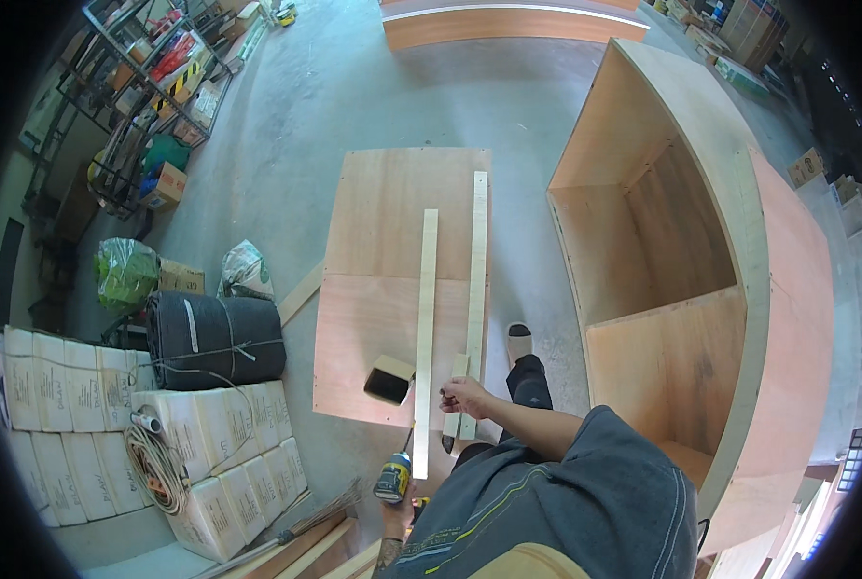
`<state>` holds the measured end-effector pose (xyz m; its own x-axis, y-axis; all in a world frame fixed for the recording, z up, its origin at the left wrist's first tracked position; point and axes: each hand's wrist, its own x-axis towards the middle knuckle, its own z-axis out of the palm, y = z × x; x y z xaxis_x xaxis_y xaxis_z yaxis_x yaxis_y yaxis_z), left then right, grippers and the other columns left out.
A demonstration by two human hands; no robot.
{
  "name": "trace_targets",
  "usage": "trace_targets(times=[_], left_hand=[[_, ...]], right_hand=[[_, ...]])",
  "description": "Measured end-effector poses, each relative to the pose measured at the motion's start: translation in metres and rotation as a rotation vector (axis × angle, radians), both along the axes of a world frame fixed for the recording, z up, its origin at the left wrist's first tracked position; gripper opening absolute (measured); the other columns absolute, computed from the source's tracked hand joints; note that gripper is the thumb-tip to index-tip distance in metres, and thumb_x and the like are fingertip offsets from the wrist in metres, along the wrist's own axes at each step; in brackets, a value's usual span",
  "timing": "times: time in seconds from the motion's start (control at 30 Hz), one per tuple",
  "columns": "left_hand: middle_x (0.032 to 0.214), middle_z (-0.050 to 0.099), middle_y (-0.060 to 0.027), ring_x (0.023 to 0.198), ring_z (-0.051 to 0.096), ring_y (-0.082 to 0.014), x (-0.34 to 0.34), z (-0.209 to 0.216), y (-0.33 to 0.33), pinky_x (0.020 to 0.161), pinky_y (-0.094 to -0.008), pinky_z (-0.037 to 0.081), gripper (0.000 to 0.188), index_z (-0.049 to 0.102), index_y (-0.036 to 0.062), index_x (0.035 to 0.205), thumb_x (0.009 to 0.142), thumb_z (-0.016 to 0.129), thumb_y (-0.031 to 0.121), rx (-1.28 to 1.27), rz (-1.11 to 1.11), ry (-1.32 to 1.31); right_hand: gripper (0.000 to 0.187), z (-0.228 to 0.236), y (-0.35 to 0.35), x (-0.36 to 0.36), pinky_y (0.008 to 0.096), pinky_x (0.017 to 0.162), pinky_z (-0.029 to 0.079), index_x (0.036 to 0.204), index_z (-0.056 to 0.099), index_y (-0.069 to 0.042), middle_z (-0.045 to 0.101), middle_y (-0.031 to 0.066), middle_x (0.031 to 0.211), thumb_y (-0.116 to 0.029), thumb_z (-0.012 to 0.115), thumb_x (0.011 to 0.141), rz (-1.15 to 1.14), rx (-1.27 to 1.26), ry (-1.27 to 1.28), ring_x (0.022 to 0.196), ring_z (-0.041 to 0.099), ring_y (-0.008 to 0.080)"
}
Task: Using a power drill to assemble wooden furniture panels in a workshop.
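My left hand [396,521] is closed round a cordless drill [392,479], partly hidden by it. The drill's long bit points away from me, beside the near end of a pale wooden strip [427,318]. That strip lies lengthwise on a plywood panel [373,232] and overhangs its near edge. My right hand [464,397] has its fingers pinched together over a short wood block [453,422]; whatever is between them is too small to make out. A second long strip [478,261] runs along the panel's right edge. Left of the strips sits a small open box [389,380] with a dark inside.
A large plywood cabinet frame [754,251] stands on the right. At left are stacked white cartons [228,429], a black roll [217,338] and coiled hose [156,468]. Metal shelving [151,77] is at far left, a long wooden piece [508,27] at the back.
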<state>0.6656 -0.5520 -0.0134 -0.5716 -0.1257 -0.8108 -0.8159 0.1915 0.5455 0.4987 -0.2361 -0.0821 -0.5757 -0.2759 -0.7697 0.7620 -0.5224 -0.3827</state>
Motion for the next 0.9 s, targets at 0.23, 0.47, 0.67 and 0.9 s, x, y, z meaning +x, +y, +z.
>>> trace_targets(times=[0.23, 0.47, 0.67, 0.9], left_hand=[[0.105, 0.072, -0.0080, 0.090, 0.069, -0.0161, -0.116, 0.040, 0.147, 0.077, -0.0318, 0.058, 0.044, 0.062, 0.0016, 0.121, 0.090, 0.083, 0.024, -0.056, -0.084, 0.205], [0.108, 0.073, -0.0105, 0.093, 0.072, -0.0198, -0.186, 0.051, 0.251, 0.082, -0.0356, 0.058, 0.049, 0.064, -0.0006, 0.123, 0.092, 0.080, 0.035, -0.083, -0.326, 0.166], [0.108, 0.074, -0.0139, 0.093, 0.073, -0.0253, -0.256, 0.113, 0.344, 0.083, -0.0396, 0.058, 0.050, 0.066, 0.0011, 0.124, 0.092, 0.079, 0.037, -0.192, -0.691, 0.187], [0.108, 0.070, -0.0115, 0.098, 0.069, -0.0207, -0.285, 0.088, 0.361, 0.086, -0.0354, 0.057, 0.059, 0.056, 0.0018, 0.129, 0.082, 0.088, 0.019, -0.145, -0.630, 0.169]], right_hand=[[0.013, -0.026, 0.112, -0.074, 0.0327, 0.056, 0.051, 0.088, 0.060, -0.006, 0.057, 0.0051, 0.075, -0.019, 0.060, 0.093, 0.072, 0.093, 0.179, 0.062, 0.061, 0.0189], [0.005, -0.019, 0.227, -0.115, 0.0286, 0.049, 0.046, 0.096, 0.062, -0.006, 0.056, 0.0026, 0.071, -0.009, 0.061, 0.092, -0.002, 0.197, 0.100, 0.058, 0.058, 0.0141], [0.016, -0.031, 0.267, -0.121, 0.0363, 0.073, 0.063, 0.110, 0.065, -0.001, 0.067, 0.0089, 0.090, -0.010, 0.064, 0.096, -0.174, -0.024, -0.056, 0.080, 0.070, 0.0193], [0.017, -0.081, 0.273, -0.125, 0.0361, 0.092, 0.062, 0.111, 0.066, 0.001, 0.069, 0.0099, 0.104, -0.015, 0.063, 0.103, -0.312, -0.132, -0.020, 0.092, 0.071, 0.0232]])
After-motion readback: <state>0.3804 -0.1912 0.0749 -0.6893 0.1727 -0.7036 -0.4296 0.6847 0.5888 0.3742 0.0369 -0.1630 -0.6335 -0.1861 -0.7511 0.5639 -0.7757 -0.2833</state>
